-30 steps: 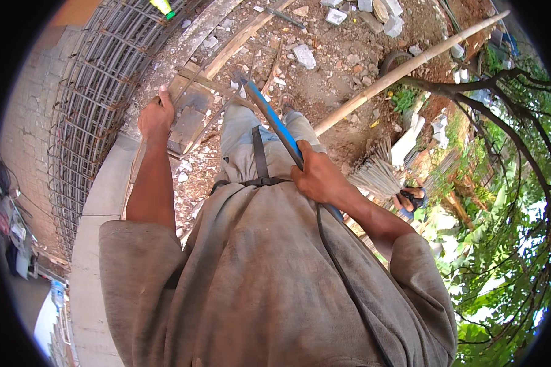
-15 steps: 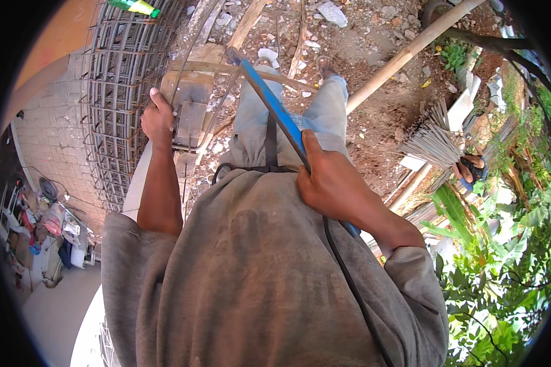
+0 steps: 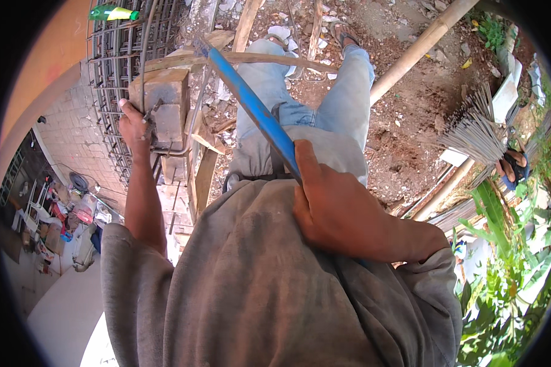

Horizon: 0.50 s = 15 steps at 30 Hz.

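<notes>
A long blue metal bar (image 3: 245, 98) runs up and left from my right hand (image 3: 343, 205), which is closed around its lower part. The bar's dark far end is beside the wooden bending block. My left hand (image 3: 136, 127) is closed at the left side of this block (image 3: 168, 116), thumb pointing up, on a thin steel rod (image 3: 143, 76). The rod looks bent around the block's near end, with another leg along its right side. My palm hides part of the rod. Short metal pins (image 3: 158, 105) stick out of the block's top.
A stack of rebar cages (image 3: 113, 67) stands at the left, with a green bottle (image 3: 113, 13) on top. A wooden strip (image 3: 263, 59) crosses ahead of my legs. A bamboo pole (image 3: 419, 52) slants at right. Another person (image 3: 514, 168) is near bundled rods (image 3: 477, 131).
The view has shifted, and the block now shows more clearly. The blue bar's far end has come closer to the block. Both hands keep their grip.
</notes>
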Each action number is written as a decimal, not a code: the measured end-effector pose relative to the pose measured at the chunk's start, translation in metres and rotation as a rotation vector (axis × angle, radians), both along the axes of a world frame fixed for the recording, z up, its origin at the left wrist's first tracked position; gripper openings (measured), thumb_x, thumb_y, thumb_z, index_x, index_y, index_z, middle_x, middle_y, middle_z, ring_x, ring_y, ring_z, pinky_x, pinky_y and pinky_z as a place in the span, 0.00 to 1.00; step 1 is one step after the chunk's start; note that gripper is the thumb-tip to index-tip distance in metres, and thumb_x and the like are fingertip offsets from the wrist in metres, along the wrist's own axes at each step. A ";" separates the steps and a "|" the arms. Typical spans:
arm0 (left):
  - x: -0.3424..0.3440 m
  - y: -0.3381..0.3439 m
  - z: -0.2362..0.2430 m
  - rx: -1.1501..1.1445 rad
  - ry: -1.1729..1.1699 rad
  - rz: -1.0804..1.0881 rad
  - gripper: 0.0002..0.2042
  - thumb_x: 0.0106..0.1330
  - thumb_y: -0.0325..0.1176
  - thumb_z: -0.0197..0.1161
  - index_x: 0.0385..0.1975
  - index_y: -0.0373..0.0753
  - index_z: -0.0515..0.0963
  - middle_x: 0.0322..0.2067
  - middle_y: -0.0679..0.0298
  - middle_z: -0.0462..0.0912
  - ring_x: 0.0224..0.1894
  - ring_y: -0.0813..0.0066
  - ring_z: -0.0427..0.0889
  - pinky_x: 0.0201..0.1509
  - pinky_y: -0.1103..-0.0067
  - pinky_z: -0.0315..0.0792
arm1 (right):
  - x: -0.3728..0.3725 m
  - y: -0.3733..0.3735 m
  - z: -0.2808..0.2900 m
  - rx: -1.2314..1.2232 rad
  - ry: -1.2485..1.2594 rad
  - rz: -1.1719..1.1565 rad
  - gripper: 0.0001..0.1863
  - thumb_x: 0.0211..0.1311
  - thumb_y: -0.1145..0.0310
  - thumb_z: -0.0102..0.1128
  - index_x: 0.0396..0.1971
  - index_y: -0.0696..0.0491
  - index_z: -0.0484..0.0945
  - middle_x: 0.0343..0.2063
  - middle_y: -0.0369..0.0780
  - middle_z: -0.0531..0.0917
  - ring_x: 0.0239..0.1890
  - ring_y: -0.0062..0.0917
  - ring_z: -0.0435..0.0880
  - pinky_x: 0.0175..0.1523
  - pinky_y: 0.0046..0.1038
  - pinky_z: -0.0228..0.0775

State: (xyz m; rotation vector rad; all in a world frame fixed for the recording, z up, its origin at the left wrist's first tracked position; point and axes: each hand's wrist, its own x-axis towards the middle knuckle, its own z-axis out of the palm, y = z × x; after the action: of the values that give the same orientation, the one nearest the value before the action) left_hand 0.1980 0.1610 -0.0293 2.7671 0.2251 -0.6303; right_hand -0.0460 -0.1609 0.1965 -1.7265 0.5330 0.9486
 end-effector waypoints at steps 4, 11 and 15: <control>-0.003 -0.003 0.007 0.068 0.025 0.035 0.46 0.68 0.71 0.37 0.32 0.23 0.81 0.30 0.39 0.84 0.37 0.47 0.81 0.46 0.60 0.71 | -0.006 -0.022 -0.015 0.058 -0.101 -0.004 0.31 0.61 0.72 0.53 0.60 0.72 0.57 0.26 0.61 0.79 0.24 0.54 0.80 0.34 0.51 0.73; -0.001 -0.015 0.018 0.093 -0.030 -0.037 0.44 0.70 0.67 0.34 0.33 0.26 0.83 0.33 0.34 0.82 0.43 0.34 0.80 0.51 0.54 0.68 | 0.056 -0.013 -0.014 -0.123 -0.467 0.276 0.21 0.57 0.66 0.59 0.40 0.72 0.74 0.22 0.57 0.80 0.25 0.47 0.82 0.35 0.43 0.76; -0.008 -0.008 0.026 0.143 -0.088 -0.058 0.43 0.70 0.68 0.33 0.36 0.30 0.85 0.35 0.36 0.83 0.44 0.34 0.80 0.52 0.53 0.71 | 0.084 -0.001 0.032 -0.229 -0.296 0.341 0.19 0.57 0.66 0.59 0.36 0.70 0.76 0.23 0.54 0.82 0.29 0.46 0.84 0.38 0.43 0.77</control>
State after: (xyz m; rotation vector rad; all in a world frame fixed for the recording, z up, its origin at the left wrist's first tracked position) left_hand 0.1900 0.1528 -0.0033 2.9402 0.1774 -0.5232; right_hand 0.0382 -0.1623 0.2289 -2.1669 0.1583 0.8663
